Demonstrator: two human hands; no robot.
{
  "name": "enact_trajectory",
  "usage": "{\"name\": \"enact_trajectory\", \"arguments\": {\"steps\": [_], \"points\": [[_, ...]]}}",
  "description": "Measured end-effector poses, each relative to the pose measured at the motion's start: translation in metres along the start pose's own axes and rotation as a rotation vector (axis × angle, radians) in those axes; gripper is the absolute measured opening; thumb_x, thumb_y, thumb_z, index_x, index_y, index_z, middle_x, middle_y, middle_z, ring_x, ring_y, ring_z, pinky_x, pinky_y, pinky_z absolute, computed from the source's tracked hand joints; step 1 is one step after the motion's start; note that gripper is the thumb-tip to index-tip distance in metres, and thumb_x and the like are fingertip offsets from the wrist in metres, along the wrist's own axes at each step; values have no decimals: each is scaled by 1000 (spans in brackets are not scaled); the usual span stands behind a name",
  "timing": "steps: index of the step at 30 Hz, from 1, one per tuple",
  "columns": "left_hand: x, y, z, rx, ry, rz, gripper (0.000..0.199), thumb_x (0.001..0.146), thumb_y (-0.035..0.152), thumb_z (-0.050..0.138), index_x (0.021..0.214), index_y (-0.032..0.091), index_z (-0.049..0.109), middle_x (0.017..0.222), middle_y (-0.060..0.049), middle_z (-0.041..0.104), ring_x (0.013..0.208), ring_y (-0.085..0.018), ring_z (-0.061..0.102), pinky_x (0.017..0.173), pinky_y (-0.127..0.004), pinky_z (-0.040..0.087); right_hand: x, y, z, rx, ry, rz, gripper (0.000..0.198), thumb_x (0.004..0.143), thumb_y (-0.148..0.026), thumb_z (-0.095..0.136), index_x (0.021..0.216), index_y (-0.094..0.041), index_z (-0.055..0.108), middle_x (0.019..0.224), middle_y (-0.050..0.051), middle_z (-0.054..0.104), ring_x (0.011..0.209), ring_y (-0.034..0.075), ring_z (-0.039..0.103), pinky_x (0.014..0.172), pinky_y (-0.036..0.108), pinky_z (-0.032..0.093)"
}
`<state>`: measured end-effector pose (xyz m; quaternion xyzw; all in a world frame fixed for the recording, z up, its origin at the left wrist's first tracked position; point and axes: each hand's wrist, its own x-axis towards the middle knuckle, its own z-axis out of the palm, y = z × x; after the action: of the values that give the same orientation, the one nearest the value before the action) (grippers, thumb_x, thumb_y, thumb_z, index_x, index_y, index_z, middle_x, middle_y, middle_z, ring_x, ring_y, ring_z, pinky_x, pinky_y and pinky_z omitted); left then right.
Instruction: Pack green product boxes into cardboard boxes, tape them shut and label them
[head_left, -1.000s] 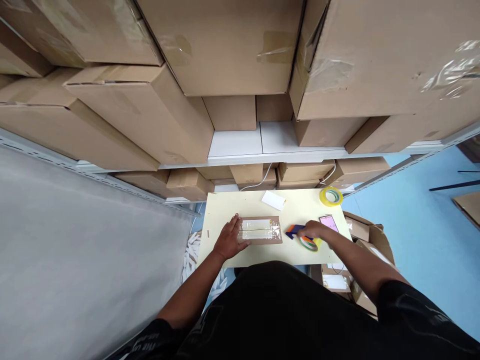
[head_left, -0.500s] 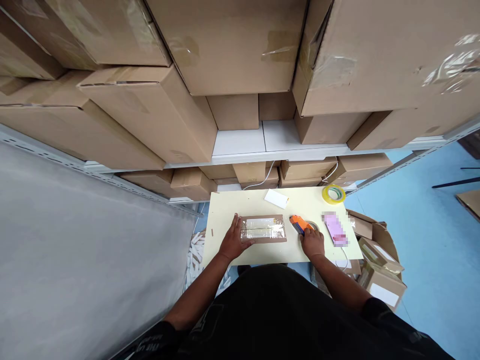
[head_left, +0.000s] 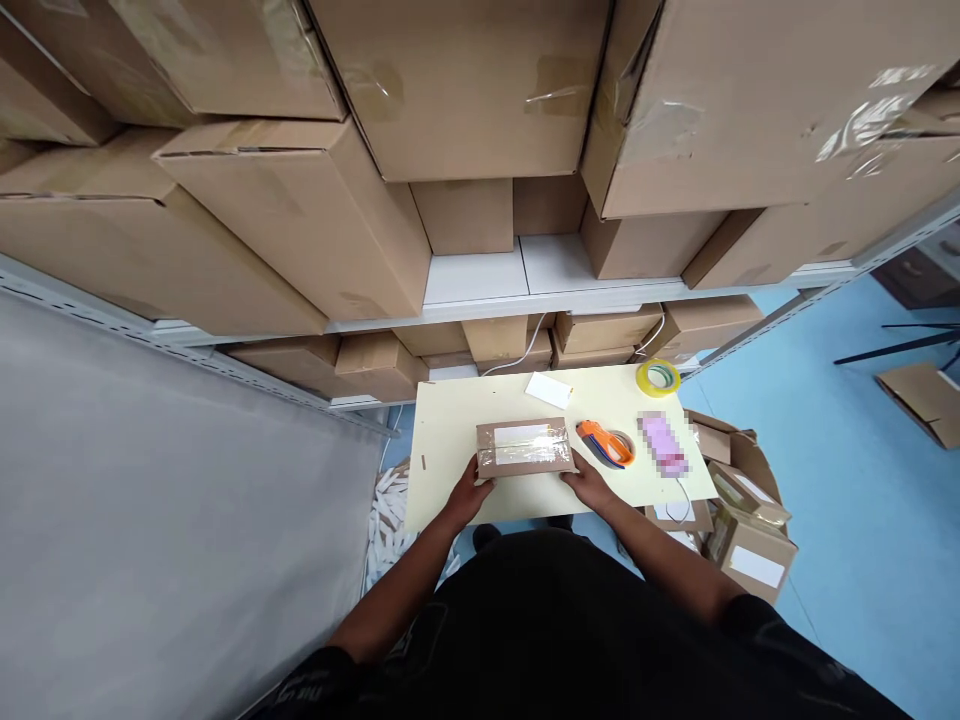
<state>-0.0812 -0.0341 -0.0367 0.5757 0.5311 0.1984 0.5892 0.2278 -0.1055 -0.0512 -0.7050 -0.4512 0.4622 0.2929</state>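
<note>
In the head view, holds a small carton (head_left: 525, 449) between two bare hands over the near middle of a pale yellow worktop (head_left: 450, 405). Grips its left end at the near corner with the left hand (head_left: 467, 492). Grasps its right end at the near corner with the right hand (head_left: 589, 483). Cannot tell whether raised slightly or resting on the worktop. Shows, on the carton's upper face, a white label (head_left: 517, 444) beneath shiny clear tape. Has an orange and blue tape dispenser (head_left: 606, 444) lying just right of the carton, then a blurred-out phone (head_left: 663, 443) with a white cord (head_left: 684, 498) running off the near edge. Has a yellow tape roll (head_left: 643, 381) lying flat at the far right corner, and a white packet (head_left: 548, 390) beyond the carton, near the far edge. Beyond the worktop, rises to a white shelf (head_left: 480, 278) stacked with large brown boxes (head_left: 465, 90). Down to the right, crowds with labelled parcels (head_left: 756, 565) above a blue floor (head_left: 847, 520).
</note>
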Motion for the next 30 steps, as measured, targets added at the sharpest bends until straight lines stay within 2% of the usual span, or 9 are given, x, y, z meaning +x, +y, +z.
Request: {"name": "enact_trajectory", "arguments": {"steps": [2,5,8,12,16,19,21,25,30], "points": [[0,11,-1,70,40,9,65,89,49,63,147,23,51,135,-12,68,114,-29,68,99,-44,53,1,-17,1,-14,7,-19,52,89,-36,58,140,-26,57,126,7,71,111,26,67,93,38,53],[0,23,-8,228,128,4,56,94,61,52,128,18,63,109,-11,74,95,-28,70,86,-40,54,-2,-42,-4,-152,74,-15,39,95,-51,53,113,-20,67,104,9,72,90,24,67,79,33,50],[5,29,-14,385,173,-36,57,98,68,40,103,18,68,92,-10,74,89,-28,70,79,-38,51,2,-59,-5,-287,111,84,49,99,-63,45,92,-19,65,86,9,70,79,23,64,68,31,43],[17,36,-12,543,128,-113,56,100,67,37,89,19,65,92,-14,74,89,-31,71,76,-37,49,17,-65,4,-357,61,205,54,100,-65,42,92,-18,66,88,13,71,82,25,66,68,32,40],[17,40,-15,590,81,-114,54,100,64,38,89,19,66,93,-15,75,90,-32,71,77,-38,50,18,-50,-6,-344,47,150,50,102,-59,41,100,-18,69,94,12,72,89,26,66,75,32,44],[4,38,-29,571,101,-76,52,103,59,35,92,20,68,99,-13,76,98,-31,71,85,-39,51,9,-25,-30,-504,267,10,44,101,-52,46,120,-17,66,119,15,68,113,30,60,95,37,43],[-6,35,-39,543,153,-36,48,103,55,37,97,20,69,104,-11,76,102,-29,70,90,-40,51,5,-7,-46,-659,365,-20,43,97,-49,53,126,-19,63,129,16,64,125,33,52,104,42,38],[-21,41,-49,528,236,18,40,99,53,46,106,21,68,112,-10,74,103,-27,70,92,-39,54,10,20,-59,-816,262,57,40,94,-42,59,126,-18,62,121,17,67,124,34,52,105,46,34],[-27,80,-31,548,255,124,35,97,49,50,112,23,68,113,-8,71,102,-24,69,90,-38,57,19,34,-58,-796,279,84,31,96,-30,53,118,-11,65,111,21,70,121,35,56,112,51,26]]}}
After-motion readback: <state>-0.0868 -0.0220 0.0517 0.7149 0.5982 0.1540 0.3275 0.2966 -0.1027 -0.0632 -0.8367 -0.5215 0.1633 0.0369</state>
